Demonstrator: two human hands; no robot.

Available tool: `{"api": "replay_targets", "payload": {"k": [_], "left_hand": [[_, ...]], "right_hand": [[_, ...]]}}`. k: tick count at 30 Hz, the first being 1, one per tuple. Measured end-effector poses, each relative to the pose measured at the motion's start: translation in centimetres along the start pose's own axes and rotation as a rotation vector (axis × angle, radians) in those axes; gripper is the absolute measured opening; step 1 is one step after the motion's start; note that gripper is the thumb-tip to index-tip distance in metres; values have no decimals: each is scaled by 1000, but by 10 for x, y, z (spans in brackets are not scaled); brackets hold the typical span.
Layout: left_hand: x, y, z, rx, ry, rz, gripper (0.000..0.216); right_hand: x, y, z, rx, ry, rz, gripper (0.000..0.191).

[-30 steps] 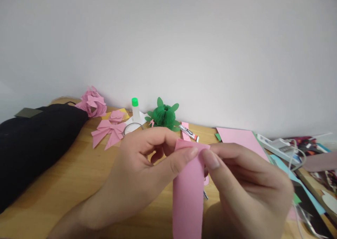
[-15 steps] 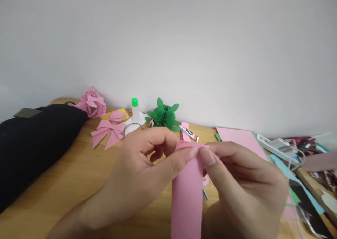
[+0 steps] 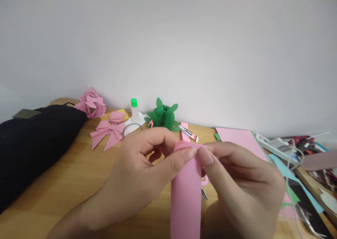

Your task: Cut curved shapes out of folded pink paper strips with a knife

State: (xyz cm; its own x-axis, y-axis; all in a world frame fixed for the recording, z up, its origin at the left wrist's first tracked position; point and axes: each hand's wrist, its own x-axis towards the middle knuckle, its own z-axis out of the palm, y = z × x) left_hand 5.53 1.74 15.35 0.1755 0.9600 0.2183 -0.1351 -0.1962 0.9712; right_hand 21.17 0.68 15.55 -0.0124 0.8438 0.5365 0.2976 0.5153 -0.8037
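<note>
A long pink paper strip (image 3: 185, 200) hangs upright between my hands, its top end folded over into a small flap. My left hand (image 3: 147, 172) pinches the left side of that fold with thumb and fingers. At the fold's right corner, my right hand (image 3: 239, 179) grips the paper between thumb and forefinger. The two thumb tips nearly meet on the flap. The lower end of the strip runs out of view. Behind the right fingers, a pink paper piece and a metal tip on the table are mostly hidden.
Along the wall stand a pink paper ball (image 3: 92, 104), a pink paper bow (image 3: 107, 132), a glue stick (image 3: 134, 111), a green paper turtle (image 3: 163, 117) and a glue tube (image 3: 188, 133). A black bag (image 3: 39, 140) lies left. Pink sheets (image 3: 237, 139) and a power strip (image 3: 276, 148) lie right.
Hardly anything differs. Both hands keep their pinch on the folded end of the strip, and the whole view has shifted very slightly.
</note>
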Motion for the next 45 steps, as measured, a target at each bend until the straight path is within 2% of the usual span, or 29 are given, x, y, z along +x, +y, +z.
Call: {"api": "replay_targets", "payload": {"k": [7,13,20,27,31,35,41,43,45], "left_hand": [[0,0,1,12,-5,-3,24],[1,1,1,128,67,121,19],[3,-2,0,78,88,138,21],[6,-9,-5,190,139,266,20],[6,-9,-6,186,159,251,19],[9,-10,-7,72,60,191,16],[12,-15,-7,-245,-240,31,15],[12,-17,-7,-278,-254,-5,14],[13,-18,-6,-271,-207,-16,13]], "right_hand": [[-1,2,0,11,4,-10,16],[1,5,-2,14,20,8,13],[0,8,-2,6,35,-28,15],[4,11,-4,69,-24,-22,13],[5,12,-2,86,-2,-25,13],[5,11,-1,48,28,-35,13],[4,14,0,75,112,-16,14],[4,14,0,105,106,-2,14],[3,13,0,135,94,5,15]]}}
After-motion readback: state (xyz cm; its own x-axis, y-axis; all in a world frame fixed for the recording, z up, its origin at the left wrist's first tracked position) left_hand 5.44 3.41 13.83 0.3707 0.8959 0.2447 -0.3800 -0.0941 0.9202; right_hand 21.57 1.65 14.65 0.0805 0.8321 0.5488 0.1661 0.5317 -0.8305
